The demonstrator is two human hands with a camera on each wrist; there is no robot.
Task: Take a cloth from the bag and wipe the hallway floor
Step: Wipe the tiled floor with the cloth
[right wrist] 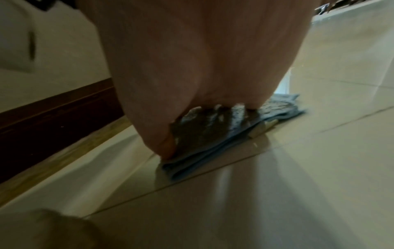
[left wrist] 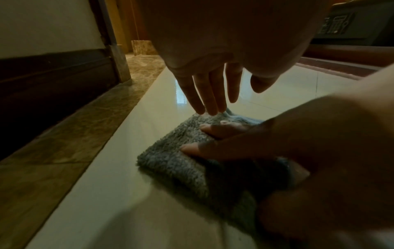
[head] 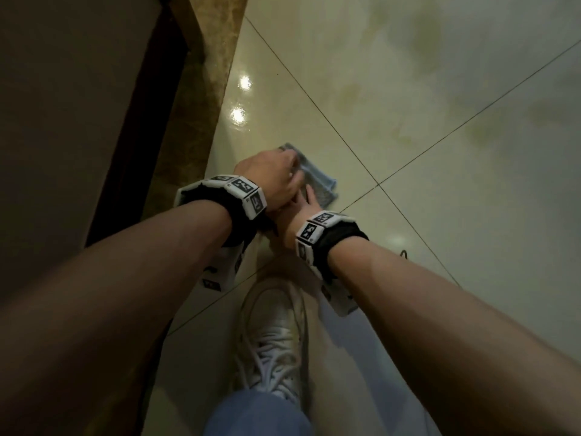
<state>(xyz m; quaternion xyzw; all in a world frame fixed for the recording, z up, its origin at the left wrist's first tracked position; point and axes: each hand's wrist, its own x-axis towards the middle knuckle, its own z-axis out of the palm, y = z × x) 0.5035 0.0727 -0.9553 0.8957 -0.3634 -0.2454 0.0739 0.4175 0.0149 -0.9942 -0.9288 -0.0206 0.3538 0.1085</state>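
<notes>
Both hands (head: 276, 180) (head: 306, 206) press the folded cloth (left wrist: 181, 151) (no readable label) flat-fingered on floor (head: 408, 215).

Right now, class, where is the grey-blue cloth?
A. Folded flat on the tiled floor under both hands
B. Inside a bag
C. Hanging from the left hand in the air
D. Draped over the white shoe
A: the cloth lies folded on the tiled floor, with the left hand and right hand resting fingers on it.

Bare forearms, black wrist straps (head: 226, 209) bearing white marker-printed blocks (one per wrist), blue jeans (head: 257, 413), white laced sneaker (head: 273, 335).
</notes>
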